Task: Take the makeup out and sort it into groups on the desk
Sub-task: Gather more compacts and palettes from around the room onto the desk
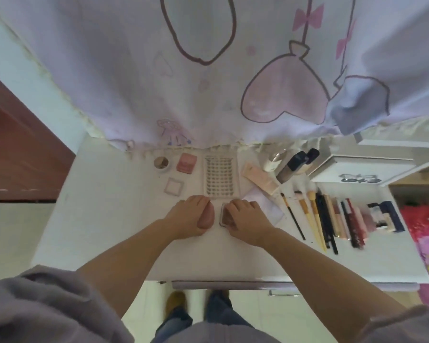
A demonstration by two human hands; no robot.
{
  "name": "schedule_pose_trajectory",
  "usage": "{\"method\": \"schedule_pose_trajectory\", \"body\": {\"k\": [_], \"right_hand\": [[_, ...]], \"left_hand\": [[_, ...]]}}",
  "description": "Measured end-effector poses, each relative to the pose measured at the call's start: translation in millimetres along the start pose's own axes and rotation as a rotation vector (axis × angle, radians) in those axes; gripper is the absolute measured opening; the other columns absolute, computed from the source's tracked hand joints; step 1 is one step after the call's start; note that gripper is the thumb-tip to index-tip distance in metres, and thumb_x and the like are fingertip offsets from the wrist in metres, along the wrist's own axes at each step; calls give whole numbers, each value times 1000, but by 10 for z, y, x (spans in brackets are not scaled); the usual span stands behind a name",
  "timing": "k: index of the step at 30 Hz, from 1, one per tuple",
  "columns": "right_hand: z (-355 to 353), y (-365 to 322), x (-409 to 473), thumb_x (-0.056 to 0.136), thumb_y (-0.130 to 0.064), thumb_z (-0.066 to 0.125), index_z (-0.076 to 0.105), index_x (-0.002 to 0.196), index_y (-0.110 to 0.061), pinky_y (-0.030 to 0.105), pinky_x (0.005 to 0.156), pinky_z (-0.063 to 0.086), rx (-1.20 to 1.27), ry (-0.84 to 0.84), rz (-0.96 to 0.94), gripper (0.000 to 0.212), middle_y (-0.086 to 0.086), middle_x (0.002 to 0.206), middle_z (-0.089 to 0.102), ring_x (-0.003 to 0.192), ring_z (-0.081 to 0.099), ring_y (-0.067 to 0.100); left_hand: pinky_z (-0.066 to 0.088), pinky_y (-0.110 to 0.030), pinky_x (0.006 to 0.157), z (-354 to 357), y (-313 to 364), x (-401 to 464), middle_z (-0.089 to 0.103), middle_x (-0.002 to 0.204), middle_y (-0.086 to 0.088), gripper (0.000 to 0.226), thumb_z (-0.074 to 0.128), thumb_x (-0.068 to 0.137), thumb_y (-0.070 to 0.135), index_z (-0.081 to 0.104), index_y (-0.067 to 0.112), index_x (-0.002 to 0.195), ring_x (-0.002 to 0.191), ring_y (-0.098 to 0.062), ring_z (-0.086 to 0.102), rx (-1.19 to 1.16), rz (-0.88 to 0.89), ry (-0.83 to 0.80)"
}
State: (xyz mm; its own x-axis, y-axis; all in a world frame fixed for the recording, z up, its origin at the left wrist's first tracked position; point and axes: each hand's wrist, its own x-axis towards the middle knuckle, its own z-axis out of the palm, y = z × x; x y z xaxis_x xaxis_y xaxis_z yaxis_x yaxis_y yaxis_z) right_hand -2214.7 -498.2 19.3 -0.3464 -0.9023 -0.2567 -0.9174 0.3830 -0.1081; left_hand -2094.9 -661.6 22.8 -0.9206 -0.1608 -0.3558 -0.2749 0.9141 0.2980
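Note:
On the white desk (114, 219), my left hand (183, 219) curls round a pinkish-beige makeup sponge (206, 217). Just to its right, my right hand (245, 219) grips a small clear-edged compact (225, 215) with a brown pan, which rests on the desk. Behind the hands lies a clear lash tray (219, 178). Further left are a pink compact (186, 162), a small round jar (161, 163) and a clear square case (174, 186). To the right lie a beige tube (259, 179), foundation bottles (295, 167), three brushes (305, 214) and a row of pencils and lipsticks (342, 219).
A white curtain with pink hearts (233, 70) hangs over the desk's back edge. A white box (357, 169) sits at the back right. A dark-capped item (388, 216) lies at the far right. White paper (265, 201) lies under my right hand. The desk's front edge is near my legs.

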Motion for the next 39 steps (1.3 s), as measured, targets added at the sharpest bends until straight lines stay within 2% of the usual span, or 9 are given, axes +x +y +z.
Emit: {"method": "schedule_pose_trajectory", "body": {"k": [5, 10, 14, 19, 22, 25, 29, 34, 39], "right_hand": [[96, 79, 94, 46, -38, 80, 63, 89, -10, 37, 64, 50, -123, 31, -61, 54, 8, 86, 64, 72, 63, 27], [40, 101, 71, 68, -47, 59, 62, 101, -11, 40, 72, 48, -121, 5, -88, 49, 9, 99, 64, 84, 62, 28], [-175, 92, -22, 79, -46, 40, 63, 91, -16, 35, 67, 50, -54, 117, 13, 40, 4, 96, 65, 79, 64, 24], [-421, 121, -327, 92, -44, 33, 57, 117, -13, 46, 91, 45, -12, 275, 348, 47, 10, 125, 58, 111, 57, 32], [-423, -1, -687, 91, -46, 29, 56, 121, -13, 51, 97, 43, 6, 319, 593, 52, 13, 129, 57, 117, 55, 33], [-327, -281, -1141, 93, -47, 27, 49, 130, -17, 57, 105, 32, 7, 321, 810, 52, 10, 142, 45, 131, 44, 30], [-148, -773, -1840, 99, -47, 19, 14, 150, -24, 52, 116, -5, 47, 268, 1078, 56, 2, 159, 4, 147, -1, 21], [171, -1448, -2839, 98, -51, 13, 10, 151, -24, 55, 115, -6, 75, 237, 1353, 59, 4, 160, 0, 147, -6, 21], [599, -2308, -3860, 95, -54, 6, 6, 151, -26, 57, 114, -8, 138, 194, 1648, 62, 3, 160, -4, 147, -9, 21]], "left_hand": [[23, -32, 111, 32, -49, 70, 22, 153, -3, 83, 62, 81, 40, 16, 15, 146, 139, -19, 23, 68, 32, -29], [21, -31, 112, 21, -46, 23, 22, 152, -2, 88, 62, 79, 51, 19, 15, 146, 139, -19, 24, 129, 67, 2], [23, -32, 109, -177, -13, -14, 29, 149, -1, 76, 56, 84, 52, 25, 17, 144, 136, -19, 28, 127, 136, 123], [26, -35, 106, -481, 120, 88, 37, 144, -2, 56, 36, 94, 47, 31, 17, 142, 131, -21, 35, 108, 184, 237], [26, -38, 106, -566, 325, 80, 43, 141, -3, 75, 10, 81, 57, 38, 20, 140, 129, -24, 39, 192, 353, 226], [34, -45, 103, -490, 620, -35, 55, 130, -7, 65, 20, 84, 49, 51, 16, 131, 120, -28, 50, 248, 507, 262], [46, -47, 91, -285, 1101, -295, 66, 112, -7, 50, 34, 87, 42, 61, 15, 119, 102, -27, 63, 291, 642, 363], [42, -52, 94, 105, 1747, -843, 61, 116, -11, 49, 39, 86, 41, 56, 13, 123, 105, -28, 56, 386, 879, 380], [34, -61, 99, 617, 2379, -1573, 58, 123, -16, 61, 31, 87, 47, 54, 9, 129, 113, -32, 55, 467, 1046, 230]]}}
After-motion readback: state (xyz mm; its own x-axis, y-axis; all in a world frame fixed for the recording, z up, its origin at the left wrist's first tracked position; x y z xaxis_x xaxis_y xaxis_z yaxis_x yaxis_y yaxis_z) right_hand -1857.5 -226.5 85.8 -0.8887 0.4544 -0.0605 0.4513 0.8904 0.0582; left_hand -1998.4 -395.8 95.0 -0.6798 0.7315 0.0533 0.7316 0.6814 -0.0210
